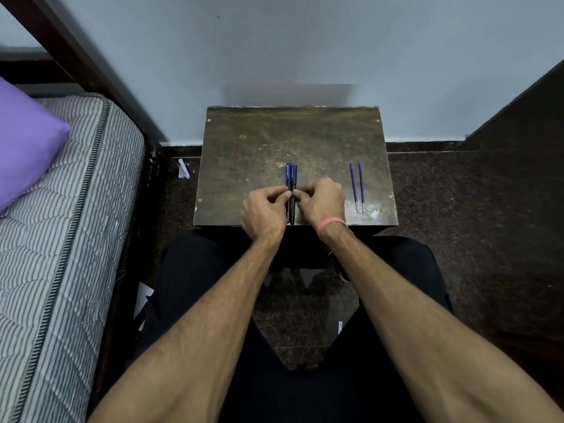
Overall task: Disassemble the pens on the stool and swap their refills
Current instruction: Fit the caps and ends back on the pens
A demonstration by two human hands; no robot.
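On the worn wooden stool (253, 141), both hands pinch the paired pens: left hand (265, 209), right hand (320, 200), pens (291, 178) steadied between their fingertips; two refills (357, 187) wait right of the fingers.

the stool (259, 141) top is worn, scratched dark wood, glossy near the refills (357, 187), which look like smooth plastic with metal tips; the mattress (61, 224) is quilted cloth.

A home bedroom: a striped mattress (61, 209) with a purple pillow (24, 138) lies beside a worn wooden stool (274, 132) against a plain wall (305, 41).
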